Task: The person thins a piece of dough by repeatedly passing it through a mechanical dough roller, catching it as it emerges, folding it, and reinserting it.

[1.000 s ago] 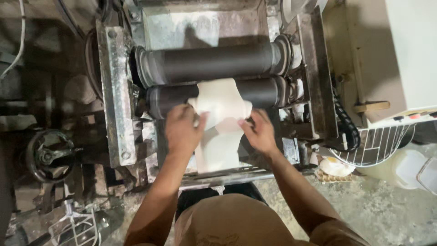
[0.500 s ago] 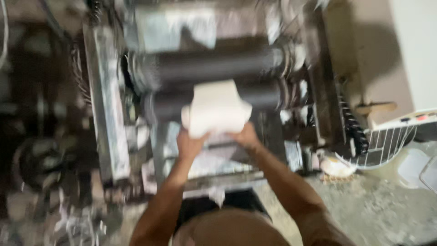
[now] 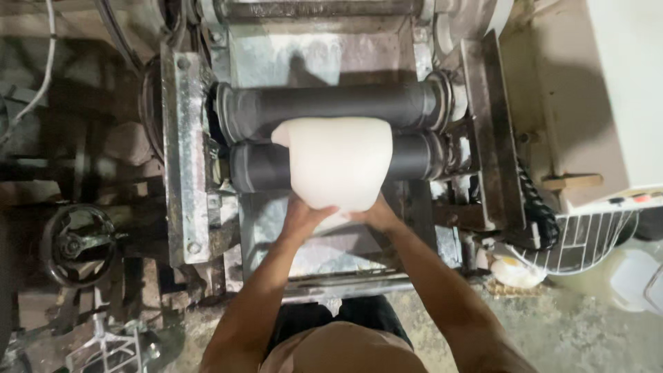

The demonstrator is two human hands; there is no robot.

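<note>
A pale, thick sheet of dough (image 3: 337, 160) is held up over the two dark rollers (image 3: 262, 166) of a metal rolling machine. Its far edge lies across the gap between the rollers. My left hand (image 3: 304, 218) grips the sheet's near edge from below on the left. My right hand (image 3: 377, 213) holds the near edge on the right. Most of both palms is hidden under the dough. A floury metal tray (image 3: 324, 252) lies beneath my forearms.
The machine's steel side frame (image 3: 181, 159) stands left of the rollers. A black handwheel (image 3: 74, 243) sits lower left. A white wire guard (image 3: 587, 238) and a cream machine housing (image 3: 608, 90) are on the right. Dusty concrete floor (image 3: 552, 324) lies below.
The dough sheet lay draped over the front roller with both hands pressing on it; both hands have since lifted it and folded it up over the rollers.
</note>
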